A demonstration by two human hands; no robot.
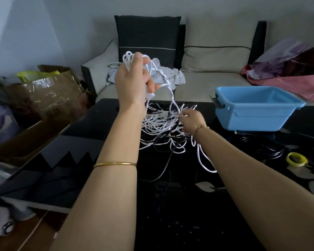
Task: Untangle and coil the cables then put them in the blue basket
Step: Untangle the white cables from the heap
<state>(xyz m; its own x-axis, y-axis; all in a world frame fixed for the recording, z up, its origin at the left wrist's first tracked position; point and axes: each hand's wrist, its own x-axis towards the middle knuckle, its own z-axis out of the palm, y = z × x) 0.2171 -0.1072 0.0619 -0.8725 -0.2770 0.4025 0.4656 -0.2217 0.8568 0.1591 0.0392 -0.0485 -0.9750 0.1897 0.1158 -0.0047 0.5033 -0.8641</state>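
Gripping a bunch of white cable (158,122) loops, the left hand (132,78) is raised above the far half of the black table (80,160), with its fingers curled round the strands. From that fist the cable runs down and slightly right, long axis near vertical, to the right hand (191,122), which pinches a few strands at the top of the loose tangle. The tangle lies spread on the table between the two forearms, mixed with black cables (163,149). One white loop trails beside the right wrist toward the near side. The blue basket (252,113) stands upright at the table's far right, mouth up, long axis running left to right, near the right hand and apart from the tangle. A yellow ring (296,159) lies close to the right edge. Bare table shows left of the left forearm and along the near side. A sofa (207,82) borders the far edge.
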